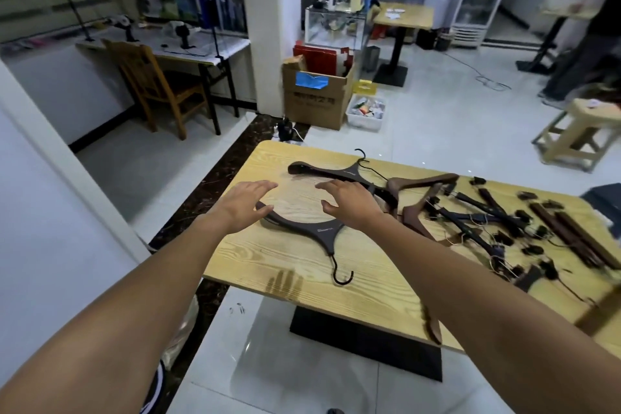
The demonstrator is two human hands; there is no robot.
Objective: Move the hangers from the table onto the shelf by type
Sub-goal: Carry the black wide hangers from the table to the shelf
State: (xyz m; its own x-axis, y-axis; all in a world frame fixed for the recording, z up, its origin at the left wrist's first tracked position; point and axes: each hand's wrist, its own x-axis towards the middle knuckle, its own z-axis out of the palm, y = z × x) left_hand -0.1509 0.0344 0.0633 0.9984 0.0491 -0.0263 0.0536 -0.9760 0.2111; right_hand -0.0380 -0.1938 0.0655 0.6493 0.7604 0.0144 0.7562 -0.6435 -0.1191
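Note:
Two dark wide-shouldered hangers lie on the wooden table (pixel 295 265). The near hanger (pixel 319 232) has its hook pointing toward me; the far hanger (pixel 346 173) has its hook pointing away. My left hand (pixel 243 203) hovers open over the near hanger's left shoulder, fingers spread. My right hand (pixel 349 202) is open, fingers spread, above the space between the two hangers. Brown wooden hangers (pixel 420 202) and a heap of dark clip hangers (pixel 504 225) lie to the right. No shelf is in view.
A cardboard box (pixel 316 94) and a white bin (pixel 366 111) stand on the floor beyond the table. A desk with a wooden chair (pixel 154 84) is at the left, a stool (pixel 578 134) at the right. A person's legs (pixel 578 67) show at far right.

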